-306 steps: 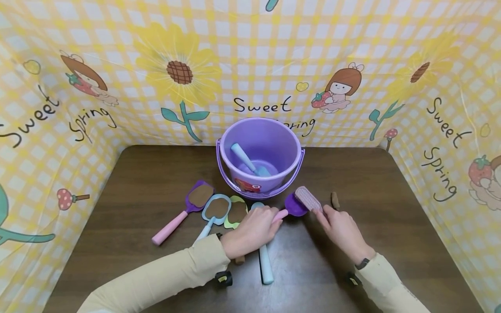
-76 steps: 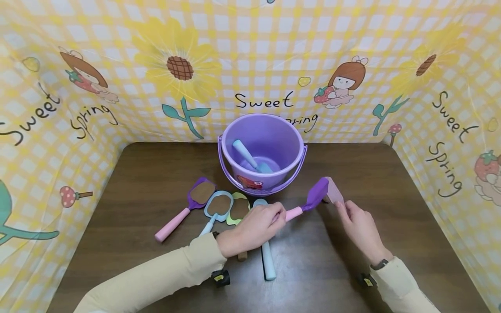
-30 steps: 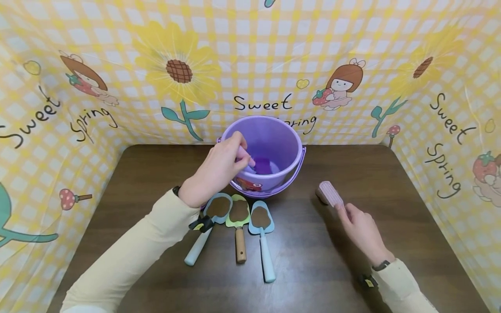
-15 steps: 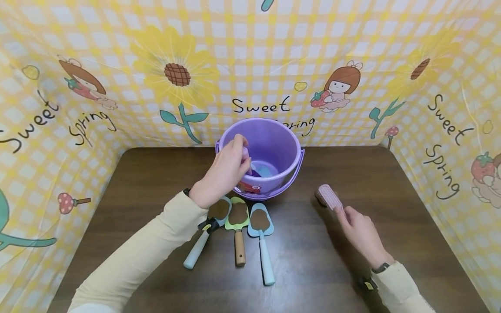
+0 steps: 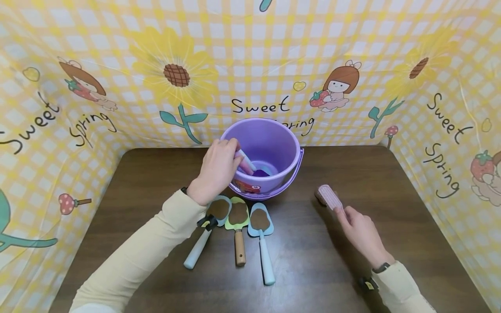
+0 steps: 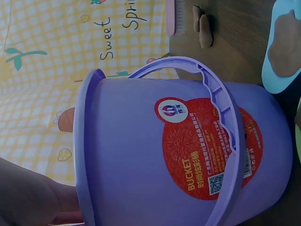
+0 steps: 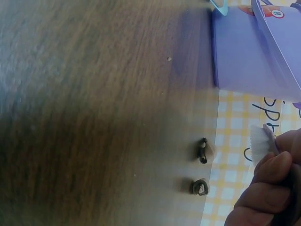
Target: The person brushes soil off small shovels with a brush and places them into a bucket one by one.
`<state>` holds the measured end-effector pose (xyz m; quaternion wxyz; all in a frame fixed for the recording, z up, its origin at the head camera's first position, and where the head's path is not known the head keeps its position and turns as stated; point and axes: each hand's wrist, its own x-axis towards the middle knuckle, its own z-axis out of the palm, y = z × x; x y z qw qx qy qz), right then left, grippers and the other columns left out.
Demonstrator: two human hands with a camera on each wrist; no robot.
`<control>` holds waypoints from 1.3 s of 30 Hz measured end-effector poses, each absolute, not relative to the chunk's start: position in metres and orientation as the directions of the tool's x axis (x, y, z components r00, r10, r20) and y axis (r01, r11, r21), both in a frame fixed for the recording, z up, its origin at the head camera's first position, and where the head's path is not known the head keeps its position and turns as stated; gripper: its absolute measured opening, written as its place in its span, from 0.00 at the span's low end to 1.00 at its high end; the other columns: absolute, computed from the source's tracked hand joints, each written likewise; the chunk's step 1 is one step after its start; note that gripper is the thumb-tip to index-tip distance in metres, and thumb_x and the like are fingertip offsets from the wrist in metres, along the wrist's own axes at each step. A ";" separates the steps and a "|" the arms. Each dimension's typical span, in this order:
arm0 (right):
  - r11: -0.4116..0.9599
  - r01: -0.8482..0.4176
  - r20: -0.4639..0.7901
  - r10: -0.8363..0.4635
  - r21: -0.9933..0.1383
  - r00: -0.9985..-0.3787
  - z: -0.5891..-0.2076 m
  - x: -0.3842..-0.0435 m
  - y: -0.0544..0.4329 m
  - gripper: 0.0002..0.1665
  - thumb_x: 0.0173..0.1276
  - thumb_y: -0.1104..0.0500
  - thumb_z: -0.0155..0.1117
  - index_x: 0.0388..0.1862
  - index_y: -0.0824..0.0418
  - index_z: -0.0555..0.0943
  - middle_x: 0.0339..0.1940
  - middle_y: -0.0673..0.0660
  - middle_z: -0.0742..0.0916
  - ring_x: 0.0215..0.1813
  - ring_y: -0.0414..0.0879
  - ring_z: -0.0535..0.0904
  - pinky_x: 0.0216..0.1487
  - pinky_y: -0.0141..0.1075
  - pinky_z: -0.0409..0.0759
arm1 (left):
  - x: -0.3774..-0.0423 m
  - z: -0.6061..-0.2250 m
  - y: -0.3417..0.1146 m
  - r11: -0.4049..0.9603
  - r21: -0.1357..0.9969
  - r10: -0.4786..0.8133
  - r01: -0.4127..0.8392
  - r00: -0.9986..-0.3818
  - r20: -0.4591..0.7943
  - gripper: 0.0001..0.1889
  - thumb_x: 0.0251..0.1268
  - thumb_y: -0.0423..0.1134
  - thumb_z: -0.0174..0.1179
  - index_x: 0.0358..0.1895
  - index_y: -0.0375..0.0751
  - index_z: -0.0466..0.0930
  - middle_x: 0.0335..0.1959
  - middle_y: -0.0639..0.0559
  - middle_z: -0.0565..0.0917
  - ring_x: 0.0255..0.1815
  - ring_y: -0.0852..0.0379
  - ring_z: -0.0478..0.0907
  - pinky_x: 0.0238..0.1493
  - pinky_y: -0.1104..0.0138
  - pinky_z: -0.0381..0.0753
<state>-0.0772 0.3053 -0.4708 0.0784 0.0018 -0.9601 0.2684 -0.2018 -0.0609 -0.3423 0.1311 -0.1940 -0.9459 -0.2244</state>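
Note:
In the head view my left hand (image 5: 219,167) reaches over the left rim of a purple bucket (image 5: 258,182). Its curled fingers are at the upper end of a toy shovel's pink handle (image 5: 245,165); the shovel's purple blade (image 5: 261,173) lies low inside. A light blue tool (image 5: 248,160) leans beside it, partly covered by the fingers. My right hand (image 5: 362,234) grips a pale pink brush (image 5: 330,197) above the table. White bristles (image 7: 261,143) show in the right wrist view. In the left wrist view the bucket wall hides the left fingertips.
A light blue shovel (image 5: 197,250), a green-rimmed one with a wooden handle (image 5: 240,248) and another light blue one (image 5: 266,261) lie in front of the bucket, brown patches on their heads. Two curled brown pieces (image 7: 203,150) lie on the table (image 5: 313,261).
My left hand has carried the purple shovel from beside the brush into the bucket, then lowered its handle leftward against the wall. The right hand has barely moved lately. My sleeve now hides the leftmost shovel.

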 end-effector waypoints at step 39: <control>0.856 -0.029 0.061 0.003 -0.515 -0.998 -0.474 -0.080 0.302 0.20 0.82 0.50 0.57 0.35 0.64 0.76 0.20 0.52 0.73 0.22 0.46 0.68 0.23 0.37 0.65 | -0.128 -0.410 -0.044 0.533 0.153 0.709 0.832 -0.538 0.455 0.05 0.73 0.39 0.63 0.38 0.44 0.78 0.27 0.55 0.77 0.22 0.60 0.73 0.19 0.67 0.72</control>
